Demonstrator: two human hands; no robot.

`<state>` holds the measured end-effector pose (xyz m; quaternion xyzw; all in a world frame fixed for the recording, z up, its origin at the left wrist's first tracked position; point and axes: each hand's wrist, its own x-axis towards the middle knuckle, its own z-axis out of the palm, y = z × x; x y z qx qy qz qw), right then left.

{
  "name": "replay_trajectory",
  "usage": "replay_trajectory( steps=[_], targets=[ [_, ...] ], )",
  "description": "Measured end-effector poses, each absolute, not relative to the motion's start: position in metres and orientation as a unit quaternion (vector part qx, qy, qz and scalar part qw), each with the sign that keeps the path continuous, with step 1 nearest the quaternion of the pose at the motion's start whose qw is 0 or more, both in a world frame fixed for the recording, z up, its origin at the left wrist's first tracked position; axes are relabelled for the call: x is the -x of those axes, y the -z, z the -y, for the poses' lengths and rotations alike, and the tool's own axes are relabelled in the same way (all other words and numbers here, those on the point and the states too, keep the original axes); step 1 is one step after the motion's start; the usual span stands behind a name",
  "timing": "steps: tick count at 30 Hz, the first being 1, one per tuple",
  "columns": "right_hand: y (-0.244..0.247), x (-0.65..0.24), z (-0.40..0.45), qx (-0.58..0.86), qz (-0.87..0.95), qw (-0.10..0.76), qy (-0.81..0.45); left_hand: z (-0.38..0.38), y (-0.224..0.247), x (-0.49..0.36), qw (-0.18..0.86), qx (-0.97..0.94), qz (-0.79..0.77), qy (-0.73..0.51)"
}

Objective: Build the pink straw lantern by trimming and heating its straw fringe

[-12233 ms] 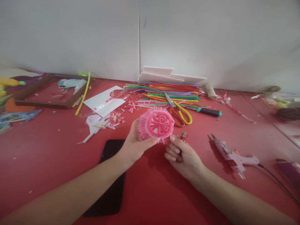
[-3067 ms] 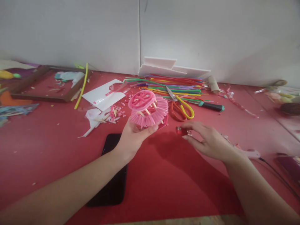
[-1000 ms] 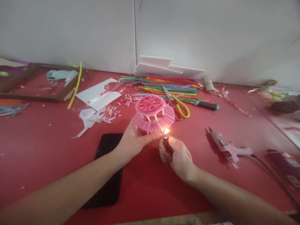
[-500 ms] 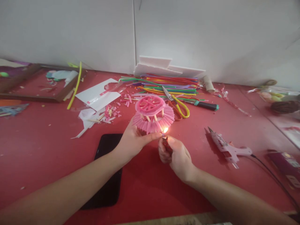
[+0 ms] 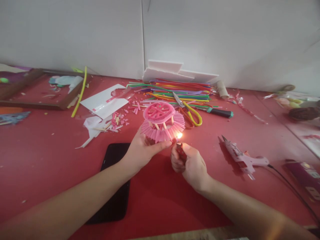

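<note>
A pink craft piece point(image 5: 160, 112) has a round openwork top on short pale posts above a pleated ring. My left hand point(image 5: 143, 151) holds it from below and the left, thumb along the near underside; its other fingers are largely hidden. My right hand point(image 5: 191, 163) is closed around a dark red lighter point(image 5: 180, 150), thumb near its top. A small flame point(image 5: 179, 135) burns at the lighter's top, close to the lower right edge of the pleated ring.
Scissors point(image 5: 191, 115), a black-handled tool point(image 5: 220, 112) and coloured sticks point(image 5: 182, 93) lie behind my hands. A pink glue gun point(image 5: 241, 156) with a cord rests right. A black tablet-like slab point(image 5: 116, 196) lies under my left forearm. A wooden frame point(image 5: 32, 105) sits far left.
My right hand and the lit lighter have shifted slightly right, away from my left thumb. The pink piece has moved very slightly left in my left hand.
</note>
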<state>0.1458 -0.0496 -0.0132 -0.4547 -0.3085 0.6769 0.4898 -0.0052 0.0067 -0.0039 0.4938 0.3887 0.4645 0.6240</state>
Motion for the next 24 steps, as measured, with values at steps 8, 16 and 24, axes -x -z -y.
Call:
replay_trajectory(
  steps=[8,16,24],
  targets=[
    [0.0115,-0.1468,0.0468,0.459,0.296,0.494,-0.677,-0.0060,0.0021,0.0054,0.616,-0.500,-0.397,-0.461],
    [0.0084,-0.1467,0.0431,0.467,0.279,0.499,-0.675,-0.0062,0.0028,0.0062,0.616,-0.507,-0.392,-0.459],
    [0.0085,-0.1481,0.0430,0.471,0.282,0.509,-0.663,-0.0065,0.0046,0.0063,0.609,-0.508,-0.389,-0.469]
  ],
)
